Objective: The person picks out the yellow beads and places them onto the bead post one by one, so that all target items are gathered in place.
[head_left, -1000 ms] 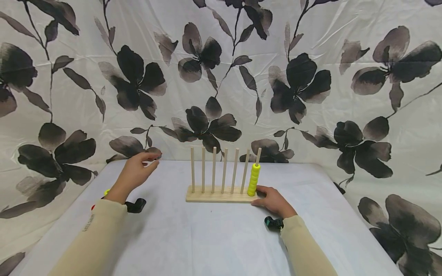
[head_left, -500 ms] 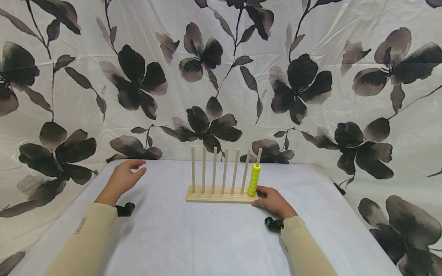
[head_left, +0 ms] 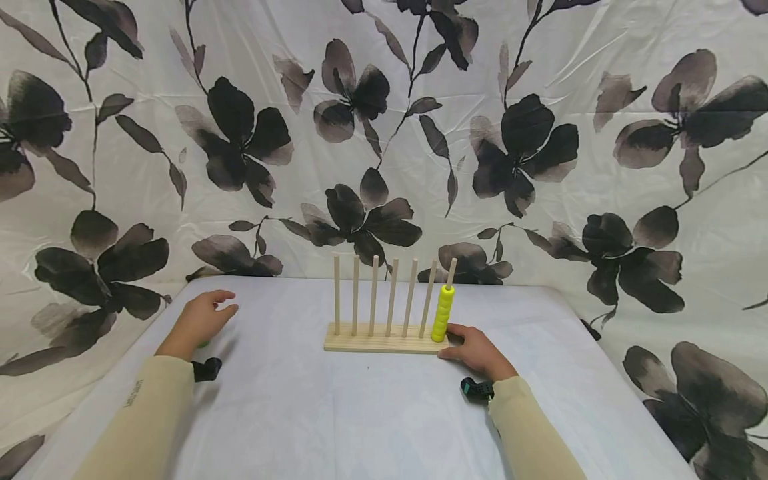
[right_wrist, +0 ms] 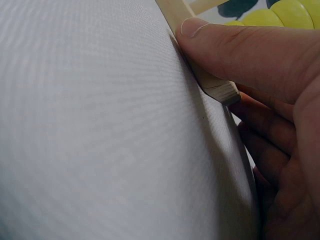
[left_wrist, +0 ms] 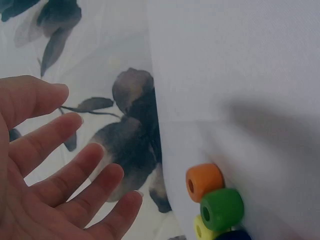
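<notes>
A wooden peg stand (head_left: 378,343) with a row of upright pegs stands in the middle of the table. Yellow beads (head_left: 443,313) are stacked on its rightmost peg; the other pegs are bare. My right hand (head_left: 477,351) grips the stand's right end, thumb (right_wrist: 225,45) along the front edge and fingers behind it. Over the table's left side hovers my left hand (head_left: 199,319), holding nothing, its fingers spread and slightly bent. In the left wrist view, an orange bead (left_wrist: 206,181), a green bead (left_wrist: 226,209), a yellow bead (left_wrist: 202,230) and a dark blue bead (left_wrist: 235,235) lie together near it.
A white cloth covers the table (head_left: 360,413). Behind it hangs a floral curtain (head_left: 444,173), close beyond the table's back edge. My left forearm and sleeve (head_left: 135,413) hide part of the table's left side.
My left hand has moved left, away from the stand, and lower toward the table. My right hand keeps its grip on the stand's end.
</notes>
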